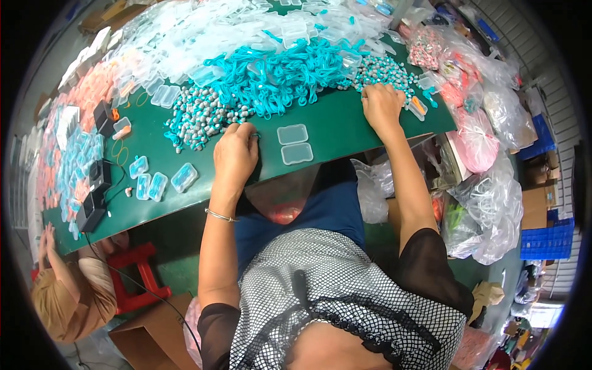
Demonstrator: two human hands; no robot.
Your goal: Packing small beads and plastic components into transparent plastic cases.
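An open clear plastic case [297, 153] lies flat on the green table in front of me, its two halves one above the other. My left hand [235, 153] is closed beside a heap of small grey and teal plugs [203, 114]; a small teal bit shows at its fingertips, too little to name. At the near edge of another heap of plugs [385, 71], my right hand [383, 110] has its fingers curled down, and what they hold, if anything, is hidden. Between the heaps lies a tangle of teal cords [280, 74].
Several filled cases [184, 177] sit at the left, near black boxes [92, 209]. Clear cases [185, 37] are heaped at the back. An orange-and-white item [417, 108] lies at the right. Plastic bags [484, 203] crowd the right side. Another person [74, 296] sits at the far left.
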